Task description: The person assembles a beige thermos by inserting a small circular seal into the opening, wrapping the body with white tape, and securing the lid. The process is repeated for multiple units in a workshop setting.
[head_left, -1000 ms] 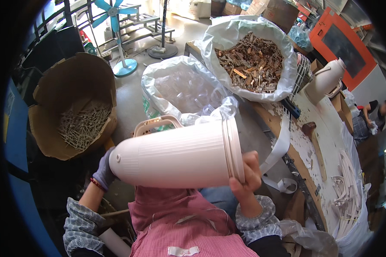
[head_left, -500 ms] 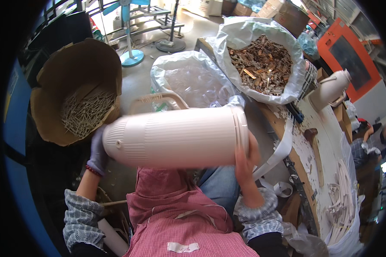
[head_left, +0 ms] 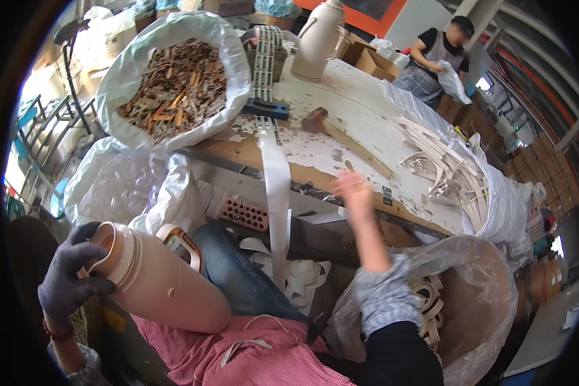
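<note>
My left hand (head_left: 74, 273), in a grey-purple glove, grips the rim of a pale pink thermos flask (head_left: 174, 286). The flask lies tilted across my lap, its open mouth toward that hand and its side handle (head_left: 183, 248) upward. My bare right hand (head_left: 354, 191) reaches over the table's near edge, fingers stretched out and slightly blurred, with nothing seen in it. Just beyond that hand is a hammer (head_left: 357, 148) with a wooden handle, lying on the worn white table (head_left: 373, 109). A heap of long cream plastic strips (head_left: 450, 167) lies to its right.
A second flask (head_left: 318, 45) stands at the table's back. White-lined containers hold brown scraps (head_left: 180, 90) and clear plastic pieces (head_left: 122, 190). A white tape (head_left: 276, 199) hangs off the table edge. Below right, a lined bin (head_left: 482, 289) holds cream curved parts. Another person (head_left: 431, 64) works behind.
My view has swung right toward the table. The flask has gone from level between both hands to tilted on my lap. My right hand has let go of it and reached out over the table.
</note>
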`<action>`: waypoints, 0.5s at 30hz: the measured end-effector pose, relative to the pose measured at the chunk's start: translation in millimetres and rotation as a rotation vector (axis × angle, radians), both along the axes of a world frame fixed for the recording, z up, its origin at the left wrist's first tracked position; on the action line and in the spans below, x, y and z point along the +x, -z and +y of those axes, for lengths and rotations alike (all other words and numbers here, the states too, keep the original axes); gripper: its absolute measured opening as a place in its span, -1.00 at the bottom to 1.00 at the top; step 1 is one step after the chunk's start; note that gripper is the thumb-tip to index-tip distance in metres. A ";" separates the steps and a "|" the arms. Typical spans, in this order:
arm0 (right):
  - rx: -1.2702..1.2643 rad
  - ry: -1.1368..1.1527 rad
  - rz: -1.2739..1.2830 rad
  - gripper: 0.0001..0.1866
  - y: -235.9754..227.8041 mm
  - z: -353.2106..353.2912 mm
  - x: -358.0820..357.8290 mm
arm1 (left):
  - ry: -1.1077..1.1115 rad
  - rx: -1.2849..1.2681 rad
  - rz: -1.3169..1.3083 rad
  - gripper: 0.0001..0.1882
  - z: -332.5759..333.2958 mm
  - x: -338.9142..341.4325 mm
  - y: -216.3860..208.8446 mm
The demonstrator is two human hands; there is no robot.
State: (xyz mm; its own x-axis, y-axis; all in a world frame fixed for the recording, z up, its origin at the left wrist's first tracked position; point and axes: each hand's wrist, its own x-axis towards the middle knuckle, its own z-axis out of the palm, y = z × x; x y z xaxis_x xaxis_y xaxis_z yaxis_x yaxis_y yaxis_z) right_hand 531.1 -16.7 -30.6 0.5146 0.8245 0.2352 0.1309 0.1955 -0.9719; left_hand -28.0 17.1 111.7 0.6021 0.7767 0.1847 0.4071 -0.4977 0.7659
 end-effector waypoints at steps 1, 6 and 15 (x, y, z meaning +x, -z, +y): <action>0.059 0.199 -0.113 -0.71 -0.2 -3.3 61.0 | -0.023 -0.006 -0.128 -0.47 4.6 -2.8 10.8; -0.392 0.978 -0.977 -0.58 49.3 -33.3 348.9 | -0.208 0.595 0.373 -0.73 -3.1 32.0 -14.3; -0.046 0.613 0.141 -0.71 40.2 -51.0 435.6 | -0.046 0.480 0.310 -0.75 -27.1 70.3 -28.4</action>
